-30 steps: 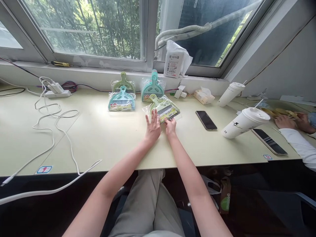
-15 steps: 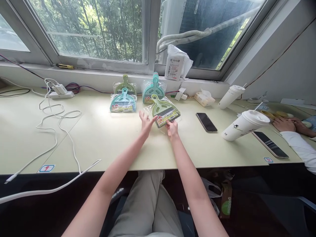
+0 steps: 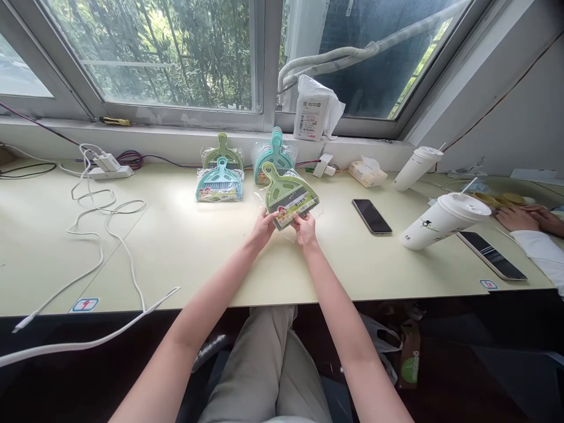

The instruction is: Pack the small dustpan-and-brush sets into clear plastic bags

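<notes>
Green dustpan-and-brush set (image 3: 285,191) in both hands

L hand (image 3: 263,227) pinches lower L corner of the set, thumb on front; R hand (image 3: 305,229) pinches lower edge right of ctr., thumb likewise on front. Set is in clear plastic wrap, tilted, handle twd. window & a bit left, printed label facing wearer. Held over tabletop (image 3: 198,252), mid-desk; can't tell if it touches.

Just behind: stack of teal dustpan sets (image 3: 277,155), upright nr. wall. To L, apart: wrapped light-blue dustpan set (image 3: 219,181) in front of a 2nd green dustpan set (image 3: 222,147).

R side: smartphone (image 3: 371,216) flat, tissue pack (image 3: 367,173) nr. wall, lidded white cup w/ straw (image 3: 443,222). Far R: co-worker's hands (image 3: 515,218), white sleeve.

Far L: power strip (image 3: 110,172) w/ charger, loose white cable (image 3: 100,236) trailing fwd. to desk edge.
</notes>
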A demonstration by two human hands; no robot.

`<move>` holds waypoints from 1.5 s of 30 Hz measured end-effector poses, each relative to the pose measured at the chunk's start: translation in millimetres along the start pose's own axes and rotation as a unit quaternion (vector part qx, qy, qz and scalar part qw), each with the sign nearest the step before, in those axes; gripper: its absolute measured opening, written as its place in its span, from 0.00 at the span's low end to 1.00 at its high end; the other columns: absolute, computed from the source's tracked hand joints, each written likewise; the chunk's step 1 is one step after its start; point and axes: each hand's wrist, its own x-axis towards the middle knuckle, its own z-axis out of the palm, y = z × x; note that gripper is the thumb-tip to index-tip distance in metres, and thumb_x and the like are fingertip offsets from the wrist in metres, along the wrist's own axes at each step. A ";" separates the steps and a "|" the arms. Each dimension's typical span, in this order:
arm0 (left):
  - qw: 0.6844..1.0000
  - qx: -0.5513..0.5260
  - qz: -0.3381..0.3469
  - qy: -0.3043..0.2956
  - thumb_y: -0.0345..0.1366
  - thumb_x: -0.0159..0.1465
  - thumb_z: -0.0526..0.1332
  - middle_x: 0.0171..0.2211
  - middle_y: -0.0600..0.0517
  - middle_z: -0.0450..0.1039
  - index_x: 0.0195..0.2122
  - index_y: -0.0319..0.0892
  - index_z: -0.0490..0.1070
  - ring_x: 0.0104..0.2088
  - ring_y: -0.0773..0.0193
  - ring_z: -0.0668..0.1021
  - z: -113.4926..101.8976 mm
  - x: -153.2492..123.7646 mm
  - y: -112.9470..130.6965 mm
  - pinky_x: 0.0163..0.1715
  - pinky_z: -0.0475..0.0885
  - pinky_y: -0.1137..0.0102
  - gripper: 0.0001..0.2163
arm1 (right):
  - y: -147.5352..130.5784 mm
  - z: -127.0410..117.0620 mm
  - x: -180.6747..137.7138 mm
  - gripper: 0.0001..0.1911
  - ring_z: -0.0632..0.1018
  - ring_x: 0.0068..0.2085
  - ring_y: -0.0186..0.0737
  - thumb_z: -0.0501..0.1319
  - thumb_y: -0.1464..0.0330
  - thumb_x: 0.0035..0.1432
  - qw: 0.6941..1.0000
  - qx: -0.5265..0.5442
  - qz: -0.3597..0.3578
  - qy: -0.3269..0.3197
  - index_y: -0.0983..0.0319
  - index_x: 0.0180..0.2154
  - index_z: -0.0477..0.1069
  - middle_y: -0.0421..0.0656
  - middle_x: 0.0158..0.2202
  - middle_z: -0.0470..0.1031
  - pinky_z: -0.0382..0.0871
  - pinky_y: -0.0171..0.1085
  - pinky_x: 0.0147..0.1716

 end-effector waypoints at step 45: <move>0.987 0.138 -0.056 -0.060 0.32 0.52 0.64 0.47 0.46 0.72 0.53 0.44 0.57 0.34 0.60 0.80 -21.4 -0.8 20.1 0.35 0.79 0.57 0.27 | -13.2 -13.1 4.6 0.09 0.80 0.29 0.35 0.66 0.73 0.50 0.992 -0.111 0.047 -0.032 0.63 0.36 0.72 0.41 0.34 0.79 0.78 0.36 0.33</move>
